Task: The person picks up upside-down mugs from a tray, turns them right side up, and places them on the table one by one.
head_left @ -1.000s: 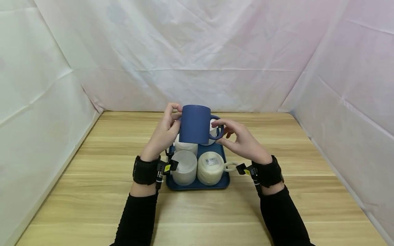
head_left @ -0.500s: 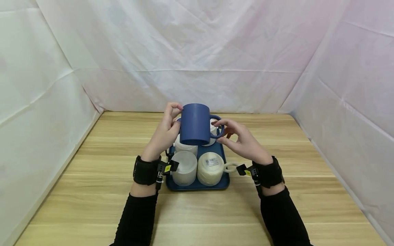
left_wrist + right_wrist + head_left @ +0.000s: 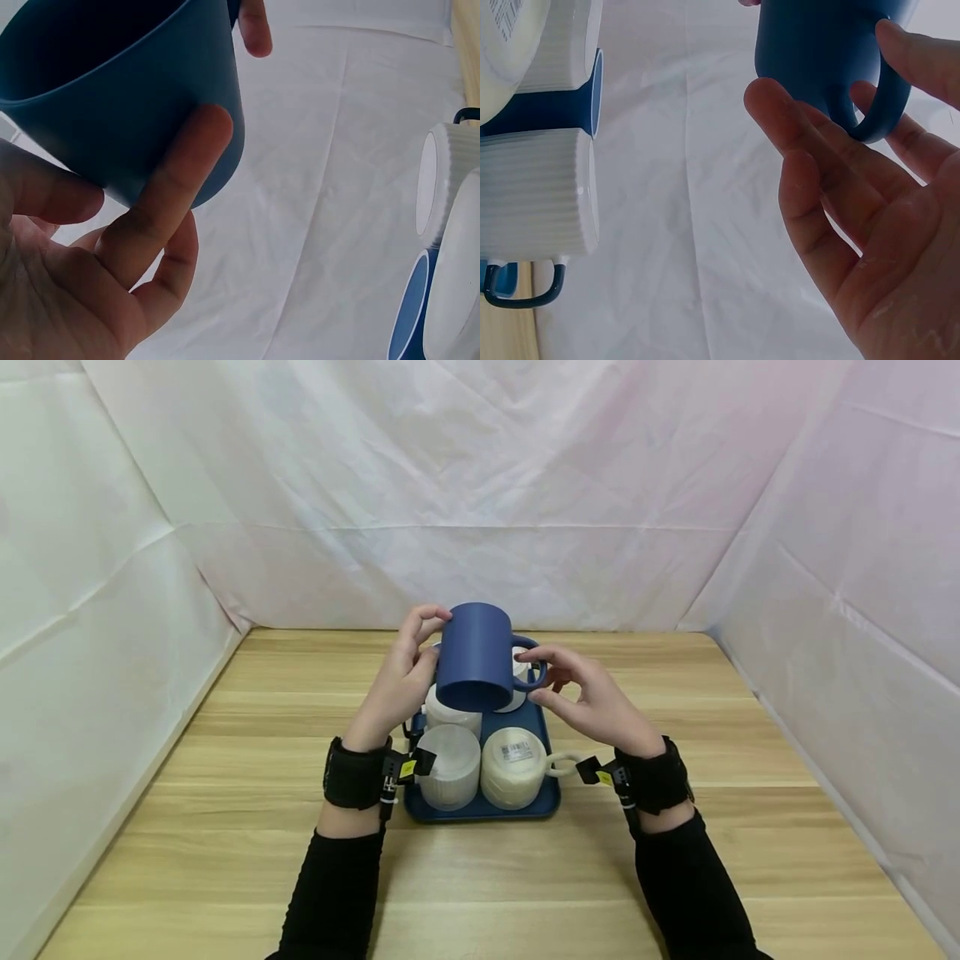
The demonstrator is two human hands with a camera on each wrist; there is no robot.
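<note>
Left hand [image 3: 401, 681] grips the side wall of 1 blue mug [image 3: 474, 656], held tilted in the air above the far half of the blue tray [image 3: 480, 810]. 4 white ribbed mugs sit upside down on the tray; the near-right one [image 3: 513, 768] carries a barcode sticker, text unreadable. Right hand [image 3: 592, 702] holds the blue mug's handle, fingers loosely curled.

The mug [image 3: 476, 656] is matte dark blue, handle included. The tray [image 3: 542, 802] is the same dark blue. The ribbed mugs [image 3: 450, 767] are white with fine vertical ridges; the cream mug [image 3: 512, 770] bears a white barcode label. The table [image 3: 225, 827] is pale wood grain. The sleeves [image 3: 330, 893] and wrist straps [image 3: 352, 774] are black, with small yellow tags.
</note>
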